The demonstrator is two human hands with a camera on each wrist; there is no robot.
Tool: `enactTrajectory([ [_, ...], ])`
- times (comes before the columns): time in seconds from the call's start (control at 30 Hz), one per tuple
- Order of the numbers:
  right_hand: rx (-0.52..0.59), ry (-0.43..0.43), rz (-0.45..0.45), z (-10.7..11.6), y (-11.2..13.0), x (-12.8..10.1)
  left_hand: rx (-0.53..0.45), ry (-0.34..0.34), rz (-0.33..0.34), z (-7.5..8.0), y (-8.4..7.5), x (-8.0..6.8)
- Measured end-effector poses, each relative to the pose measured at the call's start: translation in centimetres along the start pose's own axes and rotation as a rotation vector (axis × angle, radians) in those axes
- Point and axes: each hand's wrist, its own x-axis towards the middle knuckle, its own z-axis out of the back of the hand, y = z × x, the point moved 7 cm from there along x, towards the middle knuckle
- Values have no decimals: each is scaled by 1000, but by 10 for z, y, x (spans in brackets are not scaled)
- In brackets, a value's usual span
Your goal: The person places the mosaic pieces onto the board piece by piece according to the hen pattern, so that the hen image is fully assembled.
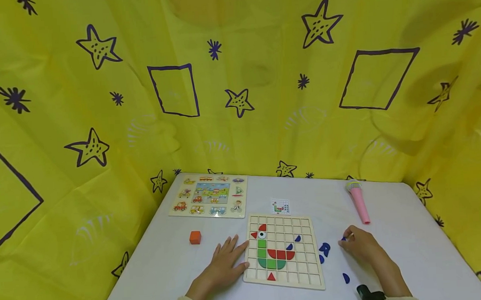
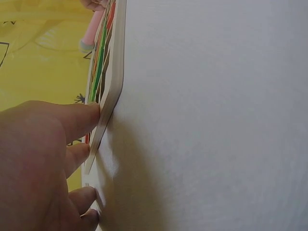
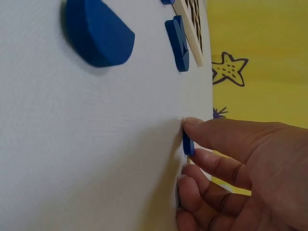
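A wooden grid board lies on the table, with red, green, white and blue pieces forming a bird in it. My left hand is spread at its left edge; in the left wrist view the thumb and a finger touch the board's rim. Right of the board, my right hand pinches a small blue puzzle piece between thumb and index finger, low at the tabletop. Several loose blue pieces lie between board and right hand. One rounded blue piece sits nearer the front.
A small picture card with a bird pattern lies behind the board. At the back left is a vehicle picture puzzle, with an orange cube in front. A pink toy microphone lies at the back right. Yellow curtains surround the table.
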Motion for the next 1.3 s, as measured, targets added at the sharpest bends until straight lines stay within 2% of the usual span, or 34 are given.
enactTrajectory([
  [0.2, 5, -6, 0, -2, 0, 1, 1, -1, 2, 1, -2, 1],
  [0.5, 13, -29, 65, -4, 0, 1, 7, 2, -6, 0, -1, 0],
  [0.87, 42, -22, 55, -14, 2, -1, -2, -2, -10, 3, -5, -2],
  [1.07, 60, -82, 65, -14, 17, -6, -1, 0, -10, 2, -3, -1],
  [1.17, 64, -118, 67, -16, 30, -7, 1, -1, -12, 2, -2, -1],
  [1.3, 81, -125, 76, -27, 52, -9, -4, 0, -11, 2, -2, -1],
])
